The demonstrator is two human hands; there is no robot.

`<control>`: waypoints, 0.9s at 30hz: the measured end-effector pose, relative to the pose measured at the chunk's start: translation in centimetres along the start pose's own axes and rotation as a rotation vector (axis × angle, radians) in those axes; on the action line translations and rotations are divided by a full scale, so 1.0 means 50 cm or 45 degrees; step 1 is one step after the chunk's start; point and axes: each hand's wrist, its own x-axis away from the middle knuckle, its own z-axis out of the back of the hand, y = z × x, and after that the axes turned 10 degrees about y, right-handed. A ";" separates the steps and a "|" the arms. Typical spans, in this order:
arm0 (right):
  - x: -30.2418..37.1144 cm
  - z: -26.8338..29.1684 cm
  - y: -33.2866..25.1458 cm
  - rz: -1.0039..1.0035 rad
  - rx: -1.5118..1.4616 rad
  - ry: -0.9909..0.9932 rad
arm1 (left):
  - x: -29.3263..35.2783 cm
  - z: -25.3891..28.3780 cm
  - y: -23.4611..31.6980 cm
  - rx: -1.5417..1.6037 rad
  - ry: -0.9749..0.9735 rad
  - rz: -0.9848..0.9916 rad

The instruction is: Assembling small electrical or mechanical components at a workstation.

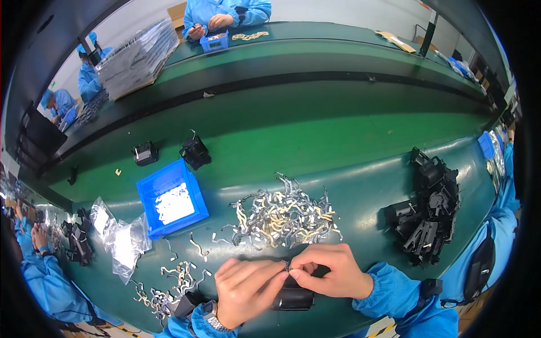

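Observation:
At the near middle of the bench, my left hand (245, 290) and my right hand (329, 270) meet with thumbs and fingers pinched together. Between their fingertips is a tiny dark piece, perhaps a wire end, too small to name. A black plastic housing (296, 299) lies just under the hands, partly hidden by them. Beyond my fingers spreads a heap of short wire leads (282, 217), grey and cream with white connectors. A smaller scatter of similar leads (174, 281) lies left of my left hand, beside another black part (187, 304) near my wrist.
A blue bin (202, 197) holds small white parts, with clear plastic bags (127, 242) next to it. Two black housings (145, 153) stand behind it. Many more black housings (431, 208) are piled at right. Co-workers in blue sit across (225, 11) and on both sides.

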 end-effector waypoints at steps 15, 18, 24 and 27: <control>0.003 0.005 0.009 0.071 0.024 0.059 | -0.078 0.099 -0.075 -0.670 0.394 0.092; 0.008 0.017 0.000 0.044 0.097 0.054 | -0.103 0.127 -0.120 -0.848 0.470 0.080; 0.002 0.017 0.020 0.276 0.278 -0.019 | -0.074 0.074 0.013 -0.342 -0.055 -0.253; -0.013 0.009 0.011 0.445 0.409 -0.012 | -0.044 0.045 0.012 -0.361 -0.135 -0.348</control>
